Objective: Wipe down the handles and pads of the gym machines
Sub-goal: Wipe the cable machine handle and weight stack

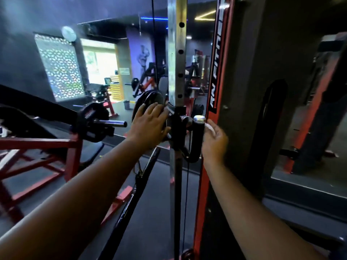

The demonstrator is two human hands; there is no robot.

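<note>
Right hand hovers just beside the black handle of the cable machine, fingers loosely extended and apart, with something small and white at the fingertips; whether that is a folded wipe or only glare cannot be told. The handle stands upright to the left of this hand, capped by a round chrome end, and the fingertips appear to be touching or almost touching its upper part.

Left hand, farther left beyond the perforated steel upright, lies flat with fingers spread against a dark weight plate, pressing or steadying rather than gripping.

As a judgement, the task looks to be in an early or middle stage: 1 handle is being approached or worked on, and no clear cloth is seen on it. Nothing shows which surfaces are already clean. The red-framed bench to the far left of both hands, with its dark pad, probably waits its turn.
</note>
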